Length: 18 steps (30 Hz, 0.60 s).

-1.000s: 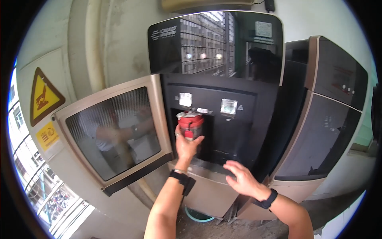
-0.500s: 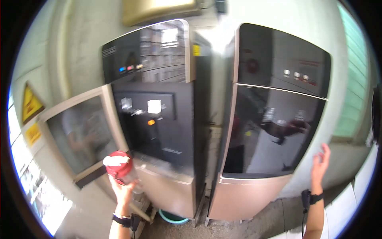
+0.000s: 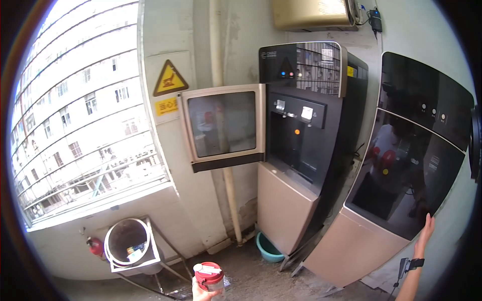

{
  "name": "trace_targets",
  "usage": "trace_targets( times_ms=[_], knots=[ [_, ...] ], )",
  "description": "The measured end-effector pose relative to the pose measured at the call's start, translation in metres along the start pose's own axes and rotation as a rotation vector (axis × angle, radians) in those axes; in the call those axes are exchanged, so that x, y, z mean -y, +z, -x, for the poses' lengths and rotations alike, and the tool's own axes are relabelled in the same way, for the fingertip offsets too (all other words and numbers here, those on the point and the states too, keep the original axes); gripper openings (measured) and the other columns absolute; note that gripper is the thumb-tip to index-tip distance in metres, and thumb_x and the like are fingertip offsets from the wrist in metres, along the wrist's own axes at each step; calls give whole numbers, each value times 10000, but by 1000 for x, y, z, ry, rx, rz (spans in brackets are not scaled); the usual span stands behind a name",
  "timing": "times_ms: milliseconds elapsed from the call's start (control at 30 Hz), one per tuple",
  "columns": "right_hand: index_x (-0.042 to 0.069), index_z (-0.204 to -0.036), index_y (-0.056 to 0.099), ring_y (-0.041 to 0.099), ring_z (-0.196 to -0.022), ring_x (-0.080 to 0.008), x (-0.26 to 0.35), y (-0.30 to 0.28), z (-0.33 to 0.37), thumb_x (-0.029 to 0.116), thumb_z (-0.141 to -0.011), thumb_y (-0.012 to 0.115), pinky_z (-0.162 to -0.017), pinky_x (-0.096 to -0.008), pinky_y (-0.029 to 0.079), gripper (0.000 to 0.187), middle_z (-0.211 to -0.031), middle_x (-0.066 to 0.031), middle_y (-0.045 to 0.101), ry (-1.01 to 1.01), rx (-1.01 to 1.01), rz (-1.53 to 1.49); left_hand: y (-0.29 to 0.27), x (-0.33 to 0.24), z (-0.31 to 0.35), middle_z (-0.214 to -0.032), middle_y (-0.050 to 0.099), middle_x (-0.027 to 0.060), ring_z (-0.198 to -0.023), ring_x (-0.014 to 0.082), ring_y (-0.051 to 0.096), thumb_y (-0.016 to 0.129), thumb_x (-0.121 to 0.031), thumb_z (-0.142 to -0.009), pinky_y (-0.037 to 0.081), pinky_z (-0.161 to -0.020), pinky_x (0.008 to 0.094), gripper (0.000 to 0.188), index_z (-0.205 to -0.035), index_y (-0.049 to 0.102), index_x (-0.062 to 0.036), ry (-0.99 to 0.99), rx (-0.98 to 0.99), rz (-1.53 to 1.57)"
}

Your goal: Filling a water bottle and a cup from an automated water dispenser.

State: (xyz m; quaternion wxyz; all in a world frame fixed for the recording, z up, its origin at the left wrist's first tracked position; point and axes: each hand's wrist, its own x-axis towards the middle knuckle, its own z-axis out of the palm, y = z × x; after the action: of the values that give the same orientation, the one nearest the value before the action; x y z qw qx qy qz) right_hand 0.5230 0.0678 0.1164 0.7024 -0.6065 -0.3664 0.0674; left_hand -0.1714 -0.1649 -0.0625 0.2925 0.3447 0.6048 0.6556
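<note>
At the lower middle, my left hand [image 3: 200, 293] is wrapped round a clear cup with a red lid [image 3: 209, 274] and a whitish piece on top; its lower part is cut off by the picture's edge. My right hand [image 3: 425, 233] is raised at the far right with its fingers stretched out, holding nothing, in front of the right dark water dispenser [image 3: 416, 145]; whether it touches the panel I cannot tell. The left water dispenser [image 3: 288, 200] has its framed glass door [image 3: 226, 123] swung open to the left, baring the taps.
A teal basin [image 3: 269, 247] sits on the floor under the left dispenser. A bin on a metal stand [image 3: 129, 243] and a red fire extinguisher [image 3: 95, 246] are at the lower left, below a barred window [image 3: 85, 110]. A pipe [image 3: 232, 200] runs down the wall behind the door.
The view has turned to the left, so both dispensers now appear farther right. The cup in my left hand sits lower in the picture and away from the open door.
</note>
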Motion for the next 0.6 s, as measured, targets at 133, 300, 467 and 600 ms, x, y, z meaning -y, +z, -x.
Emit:
trace_targets(
  times_ms=[133,300,467,600],
  knots=[
    [-52,-1317,364,398,-1228,-218,-30,-31,2,272,-897,553,-1037,-304,260,563,-1345,-137,419,-28,-80,-71,-33,11,13,-1210,468,99,-1109,205,495,727,27,-582,449,-919,354,809,-1272,316,-71,35,92,131],
    [1,-1145,461,484,-946,-120,26,-45,115,120,-897,549,-864,-247,362,289,-1038,-35,512,-178,154,-25,-55,-29,43,-1169,512,89,-1083,211,525,823,-131,-530,411,-953,390,832,-1236,390,-49,66,98,-27],
    [-1,-1169,446,494,-941,-118,106,-27,256,46,-783,651,-836,-261,400,440,-1020,-53,505,-301,378,-102,-41,-64,48,-1142,554,78,-1052,199,549,879,-217,-486,420,-942,350,846,-1191,447,-36,92,357,-237],
    [13,-1099,479,534,-767,-110,172,83,323,55,-735,664,-701,-256,452,410,-887,-31,548,-354,593,-186,-40,-90,65,-1116,546,83,-1047,204,542,882,-270,-494,418,-923,323,847,-1181,447,-31,83,366,-265]
  ],
)
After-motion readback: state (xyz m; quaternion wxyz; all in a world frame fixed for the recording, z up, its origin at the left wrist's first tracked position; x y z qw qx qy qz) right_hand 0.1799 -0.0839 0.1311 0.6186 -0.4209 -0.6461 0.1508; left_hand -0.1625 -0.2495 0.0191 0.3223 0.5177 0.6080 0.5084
